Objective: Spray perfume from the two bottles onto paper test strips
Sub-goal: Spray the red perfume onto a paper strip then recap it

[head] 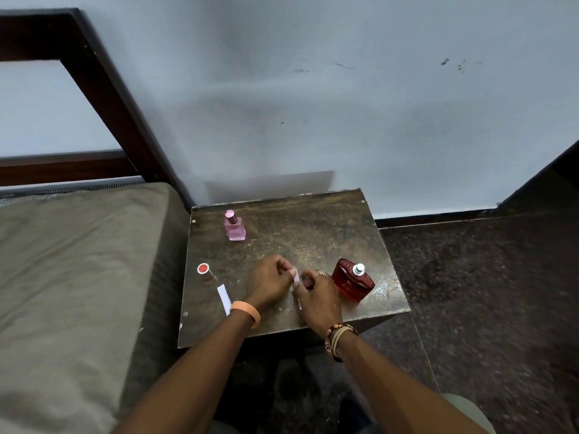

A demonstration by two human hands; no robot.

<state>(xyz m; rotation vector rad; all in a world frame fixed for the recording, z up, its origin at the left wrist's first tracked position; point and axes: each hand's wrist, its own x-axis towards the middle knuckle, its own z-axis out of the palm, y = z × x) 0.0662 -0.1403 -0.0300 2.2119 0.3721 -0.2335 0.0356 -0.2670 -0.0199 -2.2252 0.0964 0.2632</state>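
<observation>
A pink perfume bottle point(234, 226) with its cap on stands at the back left of the small brown table point(313, 227). A red perfume bottle point(352, 285), uncapped with a silver sprayer, stands at the front right. Its red-topped cap point(205, 271) stands at the left. One white paper strip point(224, 299) lies near the front left edge. My left hand point(271, 281) and my right hand point(318, 297) meet at the table's middle, both pinching a second white paper strip point(296, 280) that is mostly hidden between the fingers.
A bed with a grey-brown mattress point(72, 277) and a dark wooden headboard point(103, 89) is at the left of the table. A pale wall point(313, 104) rises just behind. Dark speckled floor point(485, 292) lies to the right.
</observation>
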